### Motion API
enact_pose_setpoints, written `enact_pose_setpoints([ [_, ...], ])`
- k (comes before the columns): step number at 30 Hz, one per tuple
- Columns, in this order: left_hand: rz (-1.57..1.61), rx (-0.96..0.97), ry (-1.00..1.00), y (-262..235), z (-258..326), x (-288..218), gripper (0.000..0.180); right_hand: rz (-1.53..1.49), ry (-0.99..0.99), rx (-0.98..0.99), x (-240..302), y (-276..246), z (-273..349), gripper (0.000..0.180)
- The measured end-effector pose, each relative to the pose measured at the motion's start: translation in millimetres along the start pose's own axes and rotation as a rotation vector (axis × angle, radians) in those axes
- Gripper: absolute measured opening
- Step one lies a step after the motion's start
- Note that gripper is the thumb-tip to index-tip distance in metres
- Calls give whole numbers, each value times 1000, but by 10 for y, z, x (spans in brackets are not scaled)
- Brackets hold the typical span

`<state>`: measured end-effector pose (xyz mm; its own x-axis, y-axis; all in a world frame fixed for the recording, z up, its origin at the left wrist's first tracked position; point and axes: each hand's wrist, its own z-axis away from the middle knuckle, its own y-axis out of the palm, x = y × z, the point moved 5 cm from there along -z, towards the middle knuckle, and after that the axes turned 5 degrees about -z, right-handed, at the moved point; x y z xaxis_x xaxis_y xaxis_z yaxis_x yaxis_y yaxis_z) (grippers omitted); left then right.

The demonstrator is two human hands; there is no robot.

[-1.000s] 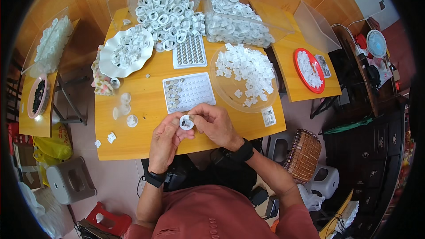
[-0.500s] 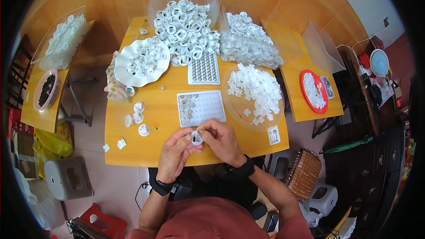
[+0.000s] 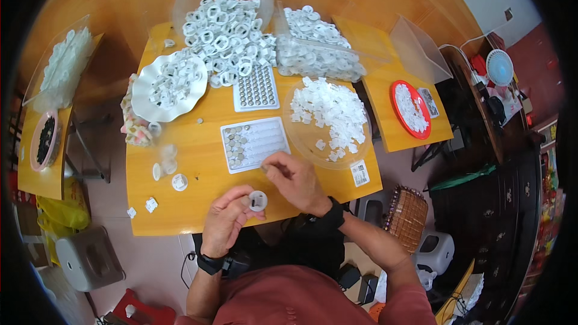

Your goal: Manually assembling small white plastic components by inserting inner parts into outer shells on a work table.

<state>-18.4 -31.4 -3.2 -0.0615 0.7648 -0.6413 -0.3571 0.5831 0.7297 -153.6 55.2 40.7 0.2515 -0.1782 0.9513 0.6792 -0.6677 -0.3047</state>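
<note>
My left hand is closed on a small round white plastic housing with a dark slot in its face, held above the table's front edge. Just up and to the right, my right hand pinches a small grey piece that looks like a button cell. Right beyond it lies a white tray with button cells filling its left columns. A second tray, full of cells, sits farther back. To the right, a clear round lid carries a pile of small white plastic pieces.
Behind are a heap of white housings, a clear bin of more, and a scalloped white plate of parts. Loose round pieces lie at left. Side tables hold a red plate and a pink bowl.
My hands have parted: the left has come down and left with the housing, while the right has moved up toward the cell tray with a small grey piece. The whole view has shifted slightly.
</note>
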Motion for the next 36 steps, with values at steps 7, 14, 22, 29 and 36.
enact_pose_setpoints([
  [7, 1, -1, -29, -33, -1, 59, 19, 284, -241, -23, 120, -154, -313, 7],
  [14, 36, 42, -12, -50, 6, 74, 20, 434, -337, 22, 108, -8, -729, 10],
  [22, -17, 30, 20, -34, 4, 89, 20, 531, -437, 99, 76, 197, -833, 13],
  [29, -46, 24, 18, -17, -2, 75, 19, 655, -436, 176, 97, 234, -881, 11],
  [36, -57, -12, 41, -20, 2, 84, 20, 664, -490, 156, 96, 251, -860, 11],
])
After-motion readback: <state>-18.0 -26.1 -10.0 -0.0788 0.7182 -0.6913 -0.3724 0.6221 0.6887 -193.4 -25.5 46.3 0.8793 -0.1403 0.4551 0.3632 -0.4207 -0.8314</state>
